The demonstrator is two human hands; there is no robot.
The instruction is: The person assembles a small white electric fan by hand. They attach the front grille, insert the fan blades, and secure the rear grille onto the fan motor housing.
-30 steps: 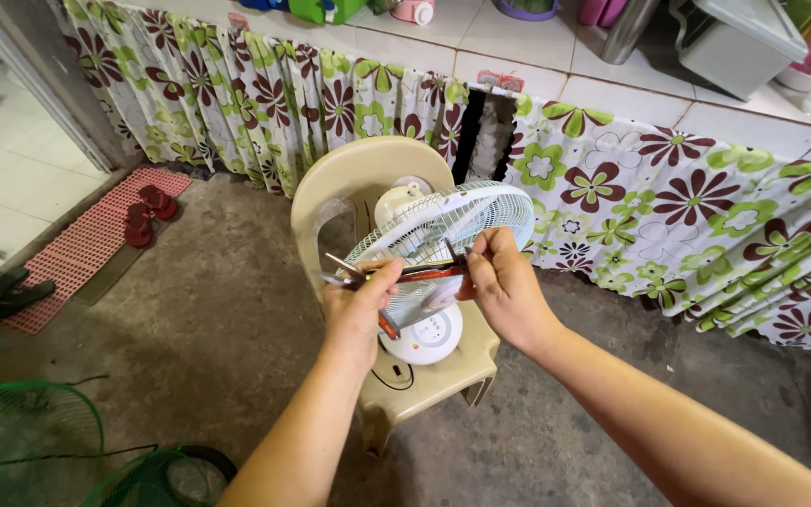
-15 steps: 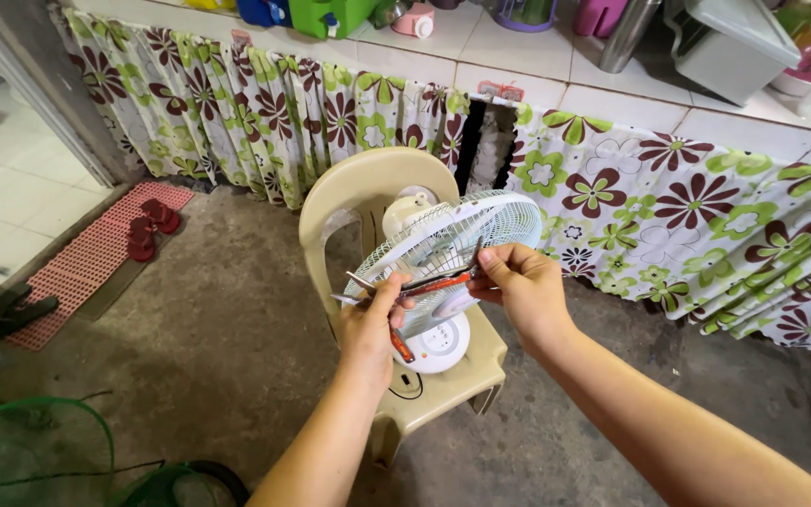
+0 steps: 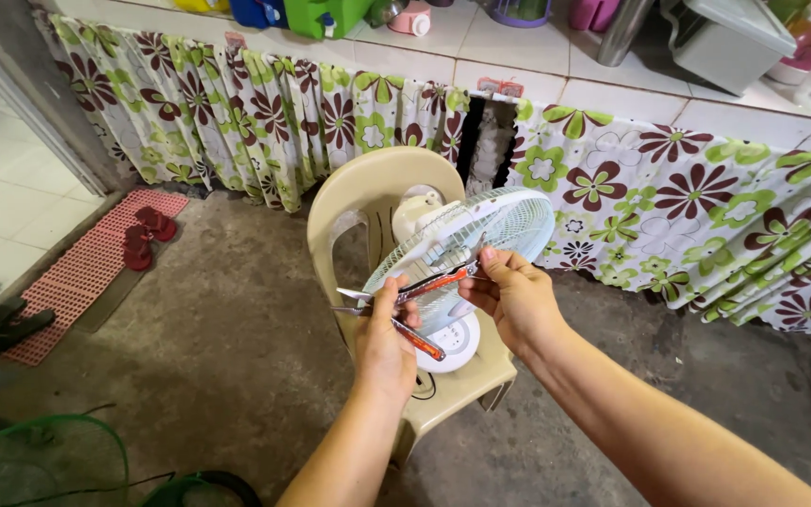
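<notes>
My left hand [image 3: 382, 338] grips a folding multi-tool [image 3: 415, 305] with orange handles near its metal plier jaws, which point left. One handle hangs down to the right under my thumb. My right hand [image 3: 511, 293] pinches the end of the other handle, which is spread upward to the right. Both hands hover just in front of a small white table fan [image 3: 509, 221] with a wire grille. The fan stands on its round base on a beige plastic chair [image 3: 368, 188].
A flowered curtain [image 3: 668, 197] hangs below a tiled counter [image 3: 518, 52] with containers on it. Red slippers [image 3: 145, 235] lie on a red mat by a doorway at left. A green fan grille [image 3: 39, 460] and cables lie on the concrete floor at lower left.
The tool's two handles have spread further apart, one now hanging lower under my left hand. Both hands and the view have shifted slightly right.
</notes>
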